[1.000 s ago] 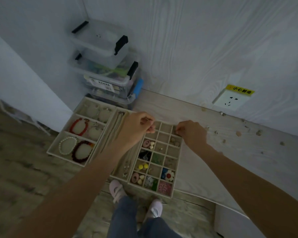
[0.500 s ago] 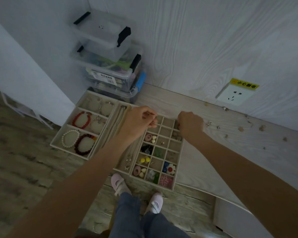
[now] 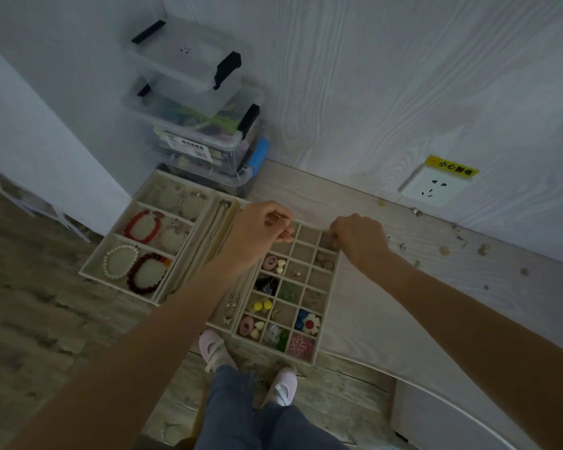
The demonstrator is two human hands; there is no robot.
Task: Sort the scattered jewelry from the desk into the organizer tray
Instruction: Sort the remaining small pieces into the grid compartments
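Observation:
The beige grid tray [image 3: 326,315] lies at the desk's left end, with small earrings and charms in many of its compartments. My left hand [image 3: 259,237] hovers over its far-left cells, fingers curled, pinching a small shiny metal piece [image 3: 278,216]. My right hand [image 3: 359,240] is curled over the far-right corner compartment with its fingertips pointing down into it. Whatever they hold is hidden. Scattered jewelry pieces [image 3: 445,250] lie along the desk by the wall to the right.
Left of the grid tray are a narrow necklace tray [image 3: 220,222] and a bracelet tray [image 3: 93,266] holding red and pearl bracelets. Stacked clear plastic boxes [image 3: 195,125] stand behind them. A wall socket [image 3: 431,188] is at the right. My feet are below the desk edge.
Both hands stay over the far row of the grid tray. The right hand has edged slightly toward the corner compartment, and the view has shifted a little.

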